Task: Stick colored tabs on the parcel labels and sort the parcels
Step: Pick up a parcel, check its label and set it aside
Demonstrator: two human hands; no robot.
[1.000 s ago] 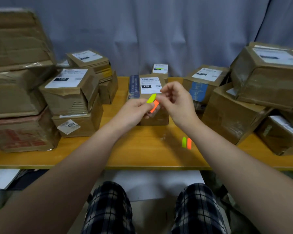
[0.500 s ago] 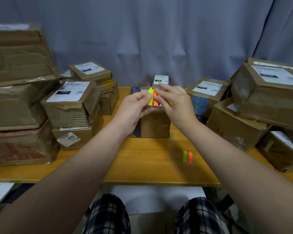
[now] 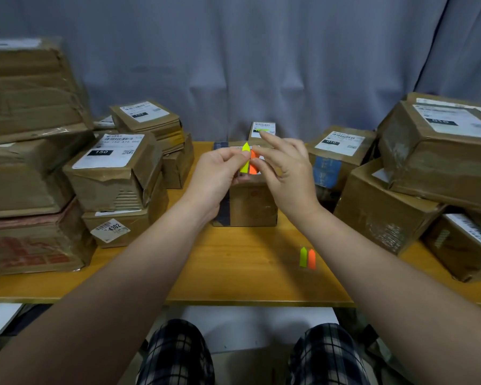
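1. Colored tabs [image 3: 307,258] lie nearest: a spare green and orange pair, side by side on the wooden table [image 3: 233,276], at 4 o'clock from the middle parcel. No hand touches them.
2. The left hand [image 3: 220,179] pinches a second pair, the held tabs [image 3: 245,162], yellow-green beside orange, points up, just above the middle parcel.
3. The right hand [image 3: 286,179] comes in from 3 o'clock. Its thumb and one fingertip nip the orange tab [image 3: 252,168], and the other fingers fan out loosely. This looks like peeling one tab free, with no sticking yet.
4. The middle parcel [image 3: 245,207], a brown box, sits at the table's centre, right under both hands. The hands hide most of its label, and no tab shows on it. It is probably the parcel being worked on.
5. At 12 o'clock, just behind it, a small parcel [image 3: 263,129] has a green strip on its label, likely a tab already stuck.
6. The left stack [image 3: 109,168] at 9 to 10 o'clock and the right stack [image 3: 342,151] at 2 to 3 o'clock show white labels with no colour visible. Most of the tabbing seems still ahead. It is not possible to tell whether these piles are already sorted.
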